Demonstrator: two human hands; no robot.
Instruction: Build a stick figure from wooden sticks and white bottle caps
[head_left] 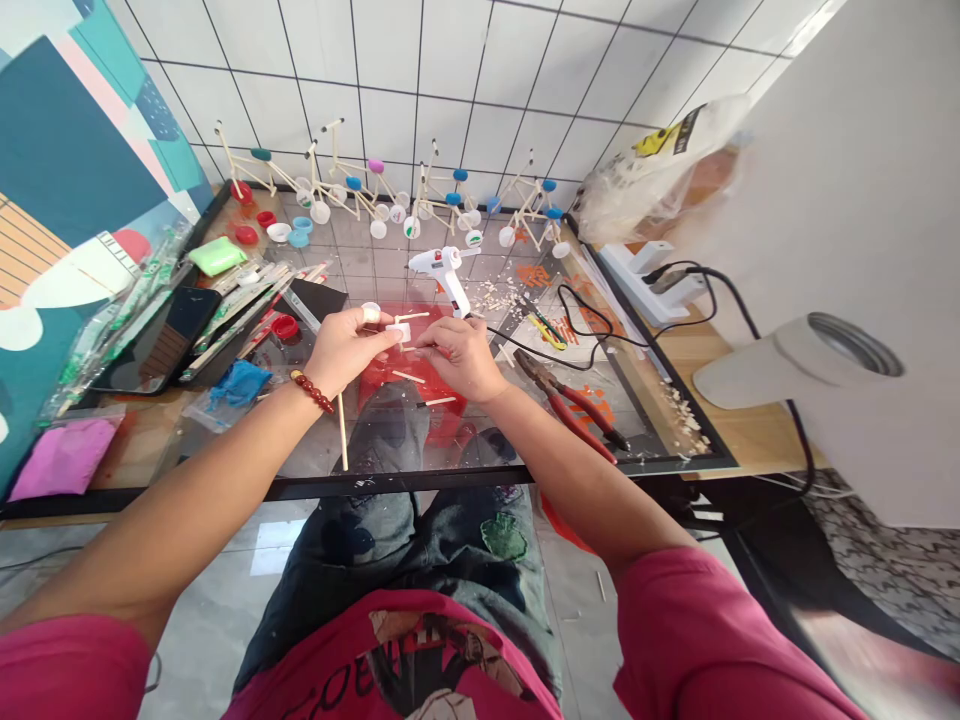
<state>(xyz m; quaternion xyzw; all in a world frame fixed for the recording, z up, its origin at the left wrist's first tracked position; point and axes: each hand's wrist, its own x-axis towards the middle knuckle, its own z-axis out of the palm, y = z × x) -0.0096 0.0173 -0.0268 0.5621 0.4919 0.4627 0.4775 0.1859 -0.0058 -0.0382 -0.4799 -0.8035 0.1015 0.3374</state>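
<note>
My left hand (349,345) is closed on a small white piece (400,331) with thin sticks at it, held over the glass tabletop. A round white cap (370,312) shows at the same hand's fingers. My right hand (461,355) is pinched just right of the white piece, at the end of a short stick (409,349); its fingertips partly hide what they grip. Below the hands lie short loose sticks (409,377), one with a dark end (437,401). A longer stick (343,432) reaches down beneath my left wrist. Behind the hands stands a white glue gun (442,272).
Several small stick bicycles with cap wheels (412,225) line the wall. On the right are red-handled pliers (570,400), a yellow-green cutter (547,328), the black cord (592,360) and a power strip (652,285). Leftward lie a phone (161,340), green clay (217,256) and loose caps (285,327).
</note>
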